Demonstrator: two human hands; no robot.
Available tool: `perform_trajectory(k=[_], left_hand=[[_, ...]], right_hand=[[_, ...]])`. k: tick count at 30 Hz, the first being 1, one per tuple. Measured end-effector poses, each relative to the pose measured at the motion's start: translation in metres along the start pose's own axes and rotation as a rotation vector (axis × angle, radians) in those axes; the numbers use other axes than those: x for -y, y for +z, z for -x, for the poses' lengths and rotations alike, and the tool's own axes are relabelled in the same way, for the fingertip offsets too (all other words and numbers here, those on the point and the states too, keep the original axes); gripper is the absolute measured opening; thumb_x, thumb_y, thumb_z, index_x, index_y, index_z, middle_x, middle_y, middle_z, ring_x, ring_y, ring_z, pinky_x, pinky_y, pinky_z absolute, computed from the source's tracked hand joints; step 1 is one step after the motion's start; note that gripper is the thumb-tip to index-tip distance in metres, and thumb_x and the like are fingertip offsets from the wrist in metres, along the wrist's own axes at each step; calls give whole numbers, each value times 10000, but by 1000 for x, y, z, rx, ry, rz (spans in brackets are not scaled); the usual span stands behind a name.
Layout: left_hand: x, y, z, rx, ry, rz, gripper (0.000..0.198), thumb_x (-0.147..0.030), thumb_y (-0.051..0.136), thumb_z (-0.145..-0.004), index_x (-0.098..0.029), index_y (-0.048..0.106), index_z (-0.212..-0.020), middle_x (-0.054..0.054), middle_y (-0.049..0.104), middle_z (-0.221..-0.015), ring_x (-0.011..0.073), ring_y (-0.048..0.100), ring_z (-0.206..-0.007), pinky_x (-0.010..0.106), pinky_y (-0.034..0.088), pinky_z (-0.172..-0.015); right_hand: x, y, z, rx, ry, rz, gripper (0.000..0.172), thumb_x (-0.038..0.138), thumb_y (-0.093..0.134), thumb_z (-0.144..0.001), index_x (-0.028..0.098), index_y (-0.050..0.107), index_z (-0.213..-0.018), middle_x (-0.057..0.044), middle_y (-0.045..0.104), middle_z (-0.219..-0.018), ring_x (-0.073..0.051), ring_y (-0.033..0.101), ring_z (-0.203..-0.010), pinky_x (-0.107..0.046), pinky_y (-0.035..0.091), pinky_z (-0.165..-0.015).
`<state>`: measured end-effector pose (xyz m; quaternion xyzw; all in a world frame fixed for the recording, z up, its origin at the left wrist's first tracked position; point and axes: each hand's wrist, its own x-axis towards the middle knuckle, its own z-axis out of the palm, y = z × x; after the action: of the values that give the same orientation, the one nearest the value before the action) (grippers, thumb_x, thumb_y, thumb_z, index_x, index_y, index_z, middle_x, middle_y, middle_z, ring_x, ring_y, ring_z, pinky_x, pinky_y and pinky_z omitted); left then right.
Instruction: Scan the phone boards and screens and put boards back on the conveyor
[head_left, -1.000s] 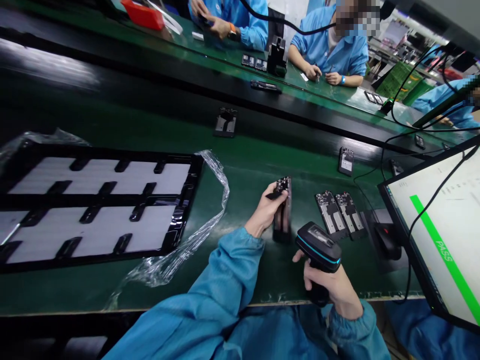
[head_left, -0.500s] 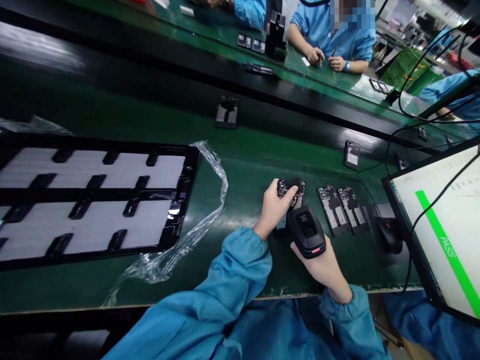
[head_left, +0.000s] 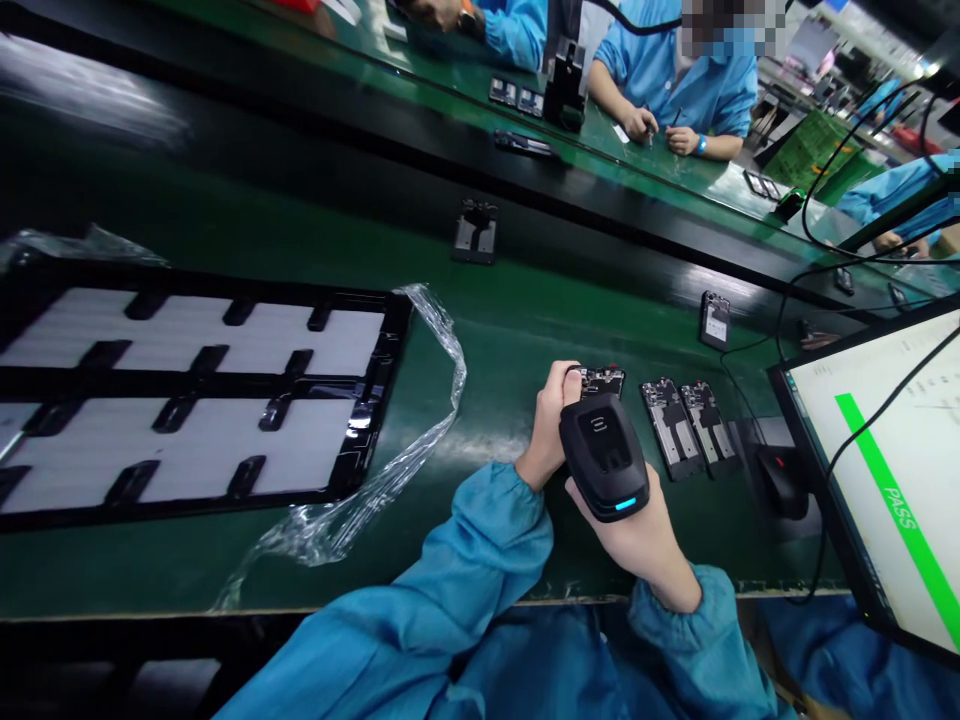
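The left hand point(head_left: 553, 408) grasps an opened phone unit point(head_left: 606, 380) by its edge, thumb uppermost; its other fingers are largely hidden. The right hand point(head_left: 634, 530) grips a handheld scanner point(head_left: 604, 455); whether a finger presses the trigger cannot be told. The phone unit lies at twelve o'clock of the scanner, circuitry up. The edge hold appears chosen to steady the phone unit and leave its face uncovered, with the scanner presumably raised so its front points that way. The scanner head hides most of the phone unit; contact between them cannot be determined.

Taking the scanner as centre: paired units point(head_left: 690, 430) lie side by side between two and three o'clock; a mouse point(head_left: 782, 480) and monitor point(head_left: 889, 450) showing "PASS" stand at three, a cable point(head_left: 825, 445) crossing the screen. A black-framed tray point(head_left: 390, 345) occupies nine o'clock, loose plastic film point(head_left: 450, 395) edging toward the left sleeve point(head_left: 480, 540).
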<state>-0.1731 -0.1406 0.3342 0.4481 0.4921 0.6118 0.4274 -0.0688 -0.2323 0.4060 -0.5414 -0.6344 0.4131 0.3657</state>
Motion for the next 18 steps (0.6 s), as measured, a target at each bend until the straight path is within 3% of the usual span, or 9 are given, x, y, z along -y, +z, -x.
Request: perform_trajectory(k=[5, 8, 12, 18], left_hand=[[-8, -5, 0, -47, 58, -60, 231, -377, 480, -958, -201, 513, -811, -21, 526, -689, 124, 494, -647, 229, 374, -607], [-8, -8, 2, -102, 91, -167, 177, -351, 513, -922, -198, 531, -835, -19, 556, -684, 125, 513, -629, 230, 369, -591], [-7, -9, 4, -141, 152, -232, 160, -350, 517, -905, -200, 545, -855, -23, 574, -670, 128, 536, -599, 231, 380, -575], [-4, -6, 7, -222, 304, -219, 133, -323, 527, -910, -194, 544, -935, 0, 626, -775, 128, 598, -664, 232, 449, -621]], right_hand=[[-4, -10, 10, 22, 93, 14, 179, 299, 717, -809, 172, 614, -737, -10, 646, -627, -154, 564, -541, -289, 478, -555], [-2, -13, 13, 20, 99, 15, 224, 276, 735, -784, 188, 577, -653, 30, 566, -502, -143, 522, -479, -282, 456, -528], [-1, -13, 14, 0, 87, -32, 197, 223, 786, -703, 199, 599, -644, 42, 576, -486, -148, 529, -465, -275, 460, -507], [-3, -15, 20, -46, 16, 25, 186, 268, 754, -746, 221, 611, -636, 44, 561, -448, -156, 530, -433, -288, 493, -504]])
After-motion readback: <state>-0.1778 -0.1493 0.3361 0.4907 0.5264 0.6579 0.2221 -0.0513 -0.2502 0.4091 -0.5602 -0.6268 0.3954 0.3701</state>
